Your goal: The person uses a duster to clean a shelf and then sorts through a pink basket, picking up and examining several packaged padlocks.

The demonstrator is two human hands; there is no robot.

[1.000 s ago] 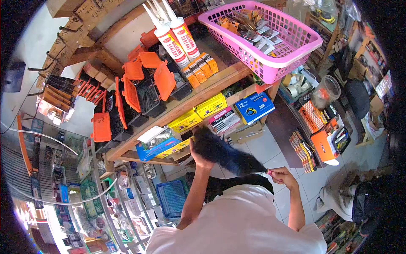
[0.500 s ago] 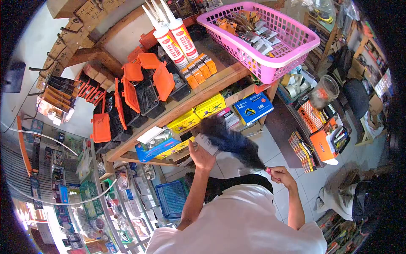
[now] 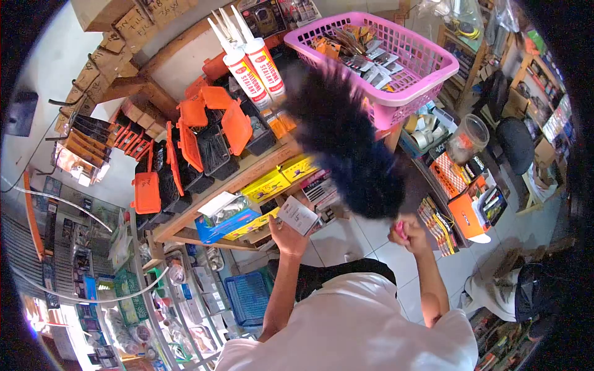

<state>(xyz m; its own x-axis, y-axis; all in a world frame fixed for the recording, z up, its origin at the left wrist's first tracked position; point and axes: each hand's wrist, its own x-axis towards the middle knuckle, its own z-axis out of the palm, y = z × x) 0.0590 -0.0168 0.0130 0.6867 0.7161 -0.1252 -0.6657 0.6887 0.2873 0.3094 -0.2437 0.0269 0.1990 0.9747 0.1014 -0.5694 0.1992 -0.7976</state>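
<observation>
My left hand (image 3: pixel 289 237) holds a small white card with writing (image 3: pixel 299 215) below the shelf edge. The pink handle (image 3: pixel 401 230) of a dark feather duster (image 3: pixel 352 136) is in my right hand (image 3: pixel 411 235). Blurred by motion, the duster's feathers reach up over the wooden shelf edge (image 3: pixel 247 175), beside the pink basket (image 3: pixel 405 99) of packaged items, and hide part of the shelf. Left of the feathers stand silicone sealant tubes (image 3: pixel 255 73), with small orange boxes (image 3: pixel 279 123) just below them.
Black bins with orange lids (image 3: pixel 213 145) line the shelf at left. Under it are yellow boxes (image 3: pixel 269 188) and a blue box (image 3: pixel 228 217). A blue crate (image 3: pixel 247 298) sits lower down. At right are an orange box (image 3: pixel 468 210) and a clear tub (image 3: pixel 467 137). Another person (image 3: pixel 495 294) is at lower right.
The duster has swung upward, its feathers now over the shelf edge and near the basket. My right hand has risen slightly. The card in my left hand now shows its written face more fully.
</observation>
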